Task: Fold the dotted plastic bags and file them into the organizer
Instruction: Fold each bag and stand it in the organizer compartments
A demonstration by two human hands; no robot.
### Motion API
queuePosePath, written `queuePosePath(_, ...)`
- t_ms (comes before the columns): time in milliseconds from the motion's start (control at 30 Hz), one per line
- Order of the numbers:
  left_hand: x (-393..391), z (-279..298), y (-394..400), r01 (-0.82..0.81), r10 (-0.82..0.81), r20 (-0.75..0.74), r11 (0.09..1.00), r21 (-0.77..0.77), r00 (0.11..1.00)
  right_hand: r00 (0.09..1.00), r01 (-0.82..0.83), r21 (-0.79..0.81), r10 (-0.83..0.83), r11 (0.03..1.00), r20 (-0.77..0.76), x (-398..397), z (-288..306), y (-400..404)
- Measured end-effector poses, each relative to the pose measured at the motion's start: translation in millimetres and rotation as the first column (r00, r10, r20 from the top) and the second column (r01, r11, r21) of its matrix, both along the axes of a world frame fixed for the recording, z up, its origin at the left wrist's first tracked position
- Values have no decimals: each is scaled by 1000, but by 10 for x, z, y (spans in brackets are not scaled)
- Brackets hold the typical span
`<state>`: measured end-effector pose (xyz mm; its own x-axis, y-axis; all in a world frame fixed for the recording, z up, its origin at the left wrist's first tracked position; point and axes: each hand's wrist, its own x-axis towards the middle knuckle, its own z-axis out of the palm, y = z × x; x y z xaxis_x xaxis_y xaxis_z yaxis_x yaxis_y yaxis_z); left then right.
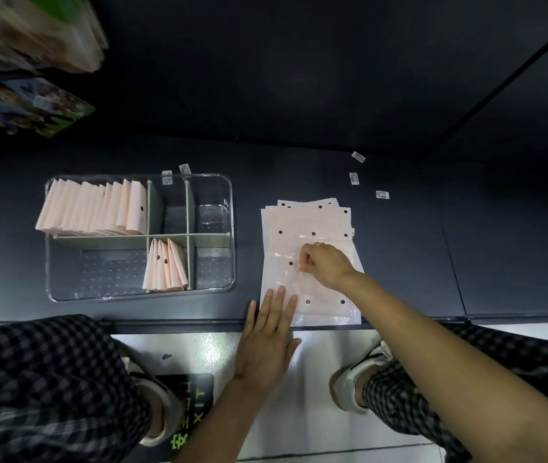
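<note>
Dark tabletop (299,155) carries a clear divided organizer (229,208) holding folded bags (95,208) and, right of it, a stack of dotted plastic bags (309,222); left hand (267,342) presses flat, grip released, right hand (324,262) pinches the top bag.

Looks like a shop here: a dark, low counter (299,155) with small barcode price tags (382,194) scattered loose on it. Up in the left corner, colourful packaged goods (32,105) sit stacked, blurred, and a glossy pale floor (299,396) carries a dark printed floor sign (189,409).
</note>
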<state>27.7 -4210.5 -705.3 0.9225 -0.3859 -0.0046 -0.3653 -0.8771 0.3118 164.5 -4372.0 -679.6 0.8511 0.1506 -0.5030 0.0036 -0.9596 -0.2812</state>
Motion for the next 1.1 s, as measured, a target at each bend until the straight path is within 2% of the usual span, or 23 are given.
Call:
queuePosePath(233,-83,60,-23,22,-20,-58,999,28,998,996,-10,6,10,1000,-87,119,-20,15)
queuePosePath(600,-72,36,34,-13,28,-158,995,95,987,987,112,91,-100,989,-129,124,43,33)
queuePosePath(667,-68,20,31,-4,22,-168,994,105,986,987,152,61,-149,986,-52,74,75,60)
queuePosePath(767,-66,-3,36,2,17,-173,994,107,985,934,219,-101,-179,970,309,-131,149,139)
queuePosePath(833,-52,-6,33,2,24,-202,992,128,979,842,227,41,-218,973,494,-396,170,247)
queuePosePath(867,-47,-12,34,4,25,-209,991,137,978,836,185,142,-232,972,497,-552,164,318)
queuePosePath(933,-31,-75,30,49,-11,-246,987,151,969,911,84,248,-175,965,373,-887,114,470)
queuePosePath(1000,-17,-125,34,57,-16,-294,990,130,956,962,-5,222,-57,975,268,-1183,-2,522)
queuePosePath(1100,-19,-122,63,74,-28,-293,986,148,956,979,-13,35,5,999,203,-1517,-221,277)
